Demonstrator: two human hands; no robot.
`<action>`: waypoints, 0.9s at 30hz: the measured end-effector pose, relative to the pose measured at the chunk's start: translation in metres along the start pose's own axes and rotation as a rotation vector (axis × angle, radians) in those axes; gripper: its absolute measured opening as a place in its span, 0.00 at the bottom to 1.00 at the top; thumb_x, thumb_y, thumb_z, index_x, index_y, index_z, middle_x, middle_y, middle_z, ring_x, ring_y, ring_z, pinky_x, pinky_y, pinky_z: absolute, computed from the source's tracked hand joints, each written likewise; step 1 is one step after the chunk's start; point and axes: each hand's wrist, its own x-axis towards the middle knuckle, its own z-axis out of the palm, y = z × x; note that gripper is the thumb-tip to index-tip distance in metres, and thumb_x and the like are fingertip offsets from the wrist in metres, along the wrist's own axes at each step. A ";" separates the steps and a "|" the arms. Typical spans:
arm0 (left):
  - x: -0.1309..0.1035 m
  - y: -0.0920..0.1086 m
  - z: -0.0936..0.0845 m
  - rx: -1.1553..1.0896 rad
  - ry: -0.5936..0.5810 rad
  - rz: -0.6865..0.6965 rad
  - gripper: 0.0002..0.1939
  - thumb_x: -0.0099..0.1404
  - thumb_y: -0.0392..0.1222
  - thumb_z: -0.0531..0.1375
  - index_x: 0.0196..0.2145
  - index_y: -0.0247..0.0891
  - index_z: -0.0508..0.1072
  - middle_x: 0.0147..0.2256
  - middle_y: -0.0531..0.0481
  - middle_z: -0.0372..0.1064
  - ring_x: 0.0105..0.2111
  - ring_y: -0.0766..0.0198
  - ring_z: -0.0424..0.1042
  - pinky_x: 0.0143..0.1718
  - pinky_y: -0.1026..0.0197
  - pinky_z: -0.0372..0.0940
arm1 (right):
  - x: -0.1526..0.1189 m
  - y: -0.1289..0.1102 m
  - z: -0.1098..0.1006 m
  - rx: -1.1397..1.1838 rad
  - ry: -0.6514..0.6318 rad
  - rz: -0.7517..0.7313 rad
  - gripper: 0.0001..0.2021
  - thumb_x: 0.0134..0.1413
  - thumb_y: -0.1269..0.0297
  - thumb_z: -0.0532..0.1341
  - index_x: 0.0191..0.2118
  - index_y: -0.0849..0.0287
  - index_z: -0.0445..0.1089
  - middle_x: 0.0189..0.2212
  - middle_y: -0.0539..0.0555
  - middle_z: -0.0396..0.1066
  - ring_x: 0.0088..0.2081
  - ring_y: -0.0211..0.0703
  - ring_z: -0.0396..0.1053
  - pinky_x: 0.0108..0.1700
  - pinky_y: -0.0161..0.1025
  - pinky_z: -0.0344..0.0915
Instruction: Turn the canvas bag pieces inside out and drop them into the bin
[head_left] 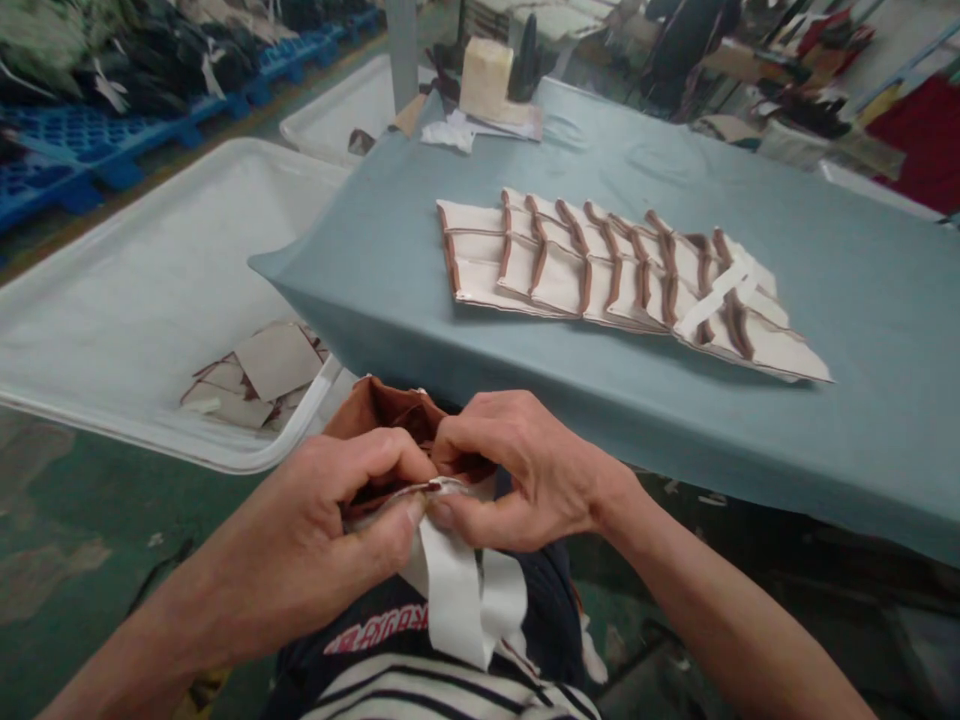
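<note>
Just in front of the person's body is a brown and white sewn piece [369, 398], its brown inside facing up. My left hand [337, 510] pinches its near edge between thumb and fingers. My right hand [517, 470] pinches the same edge close beside, and the fingertips of both hands almost meet. White strips [454, 590] hang down from under the fingertips over a dark apron. What exactly lies between the fingertips is hard to make out.
A blue-green covered table [375, 270] holds a row of overlapping white panels with brown edges [555, 275]. At left, a white bin [150, 250] contains flat pieces [277, 360]. Behind it are blue pallets [75, 145]. A pale block [486, 80] sits at the table's far end.
</note>
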 end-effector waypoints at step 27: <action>-0.014 -0.056 0.004 0.517 0.065 0.627 0.20 0.76 0.26 0.59 0.57 0.44 0.79 0.36 0.48 0.84 0.31 0.60 0.81 0.32 0.63 0.70 | -0.017 -0.007 0.051 0.974 0.102 0.689 0.10 0.50 0.56 0.65 0.29 0.57 0.69 0.23 0.44 0.61 0.25 0.35 0.54 0.28 0.33 0.53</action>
